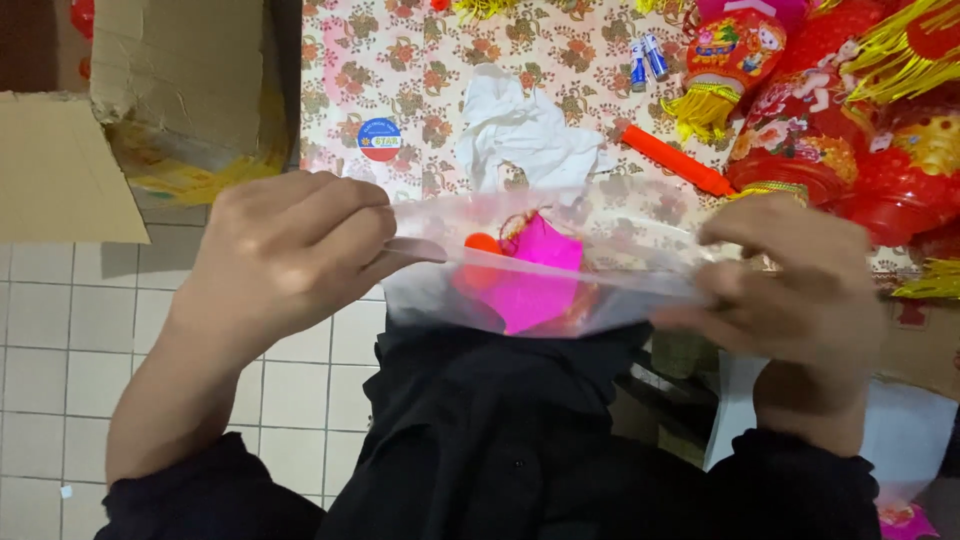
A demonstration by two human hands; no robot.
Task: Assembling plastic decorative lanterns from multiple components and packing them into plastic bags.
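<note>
While the left hand [285, 250] and right hand [790, 275] each pinched an end of the clear plastic bag [560, 275] near the bench [420, 70], its pink lantern piece [535, 275] (orange part alongside) was already inside, the mouth seemingly unsealed.

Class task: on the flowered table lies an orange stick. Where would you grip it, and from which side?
Grip the orange stick around its middle, coming from above. It lies flat and slanted with bare table on both long sides, so fingers can straddle it; its right end lies close to the red lanterns.
</note>
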